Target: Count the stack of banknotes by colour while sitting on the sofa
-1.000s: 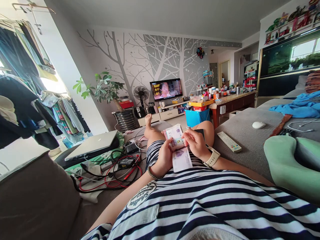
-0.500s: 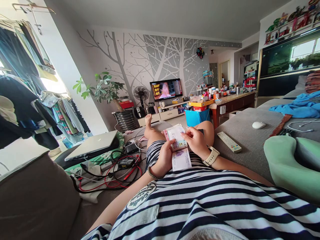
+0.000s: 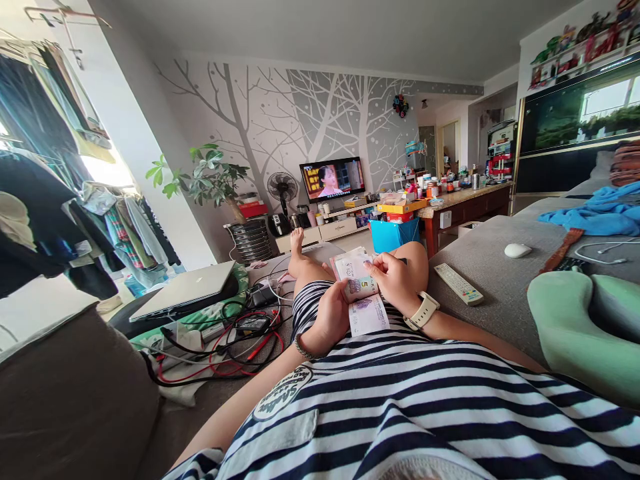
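I lie back on a grey sofa in a striped shirt, with both hands over my lap. My left hand (image 3: 331, 315), with a bead bracelet at the wrist, is closed round the middle of a folded stack of banknotes (image 3: 361, 293). My right hand (image 3: 395, 280), with a pale watch at the wrist, pinches the top note at its upper edge. The lower half of the stack hangs down over my shirt.
A white remote (image 3: 458, 283), a white mouse (image 3: 517, 250) and a green pillow (image 3: 580, 320) lie on the sofa to my right. At my left are a closed laptop (image 3: 186, 288) and tangled red and black cables (image 3: 235, 333). A TV (image 3: 333, 178) plays ahead.
The stack has shifted slightly right and the folded lower notes have swung right. My right fingers have moved along the top note's edge. Both arms stay in place.
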Tool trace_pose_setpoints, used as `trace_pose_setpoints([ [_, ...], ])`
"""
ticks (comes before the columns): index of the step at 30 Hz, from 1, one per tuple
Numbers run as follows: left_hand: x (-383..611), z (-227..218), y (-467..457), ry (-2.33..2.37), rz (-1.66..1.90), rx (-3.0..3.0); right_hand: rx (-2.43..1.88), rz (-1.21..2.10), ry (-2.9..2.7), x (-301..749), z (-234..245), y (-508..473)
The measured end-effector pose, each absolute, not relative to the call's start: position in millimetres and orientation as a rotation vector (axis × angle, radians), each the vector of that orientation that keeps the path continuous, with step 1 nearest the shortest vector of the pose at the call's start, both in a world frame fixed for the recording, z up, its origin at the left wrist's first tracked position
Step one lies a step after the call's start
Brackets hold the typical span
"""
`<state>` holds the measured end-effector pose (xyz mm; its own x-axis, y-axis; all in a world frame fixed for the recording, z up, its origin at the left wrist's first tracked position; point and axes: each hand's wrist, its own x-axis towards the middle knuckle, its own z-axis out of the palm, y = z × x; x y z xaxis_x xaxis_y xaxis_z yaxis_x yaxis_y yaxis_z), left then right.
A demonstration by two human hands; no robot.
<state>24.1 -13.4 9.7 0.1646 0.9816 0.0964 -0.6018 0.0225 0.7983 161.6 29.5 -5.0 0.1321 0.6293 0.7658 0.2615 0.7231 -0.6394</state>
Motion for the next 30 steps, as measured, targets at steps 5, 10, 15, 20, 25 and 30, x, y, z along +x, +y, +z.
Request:
trace_pose_setpoints([
  [5, 23, 9, -12, 0.577, 1.376, 0.878, -0.786, 0.317, -1.448, 163, -7, 34],
  [10, 18, 10, -13, 0.558, 1.268, 0.893, -0.804, 0.291, -1.433, 164, -5, 34],
  [15, 18, 8, -11, 0.54, 1.25, 0.862, -0.798, 0.283, -1.431, 164, -4, 31],
  [20, 27, 14, -13, 0.558, 1.375, 0.779, -0.777, 0.323, -1.43, 162, -4, 29],
  [25, 29, 18, -14, 0.575, 1.401, 0.737, -0.742, 0.3, -1.445, 161, -2, 22],
  [30, 27, 16, -9, 0.553, 1.484, 0.722, -0.709, 0.216, -1.459, 162, 2, 12],
])
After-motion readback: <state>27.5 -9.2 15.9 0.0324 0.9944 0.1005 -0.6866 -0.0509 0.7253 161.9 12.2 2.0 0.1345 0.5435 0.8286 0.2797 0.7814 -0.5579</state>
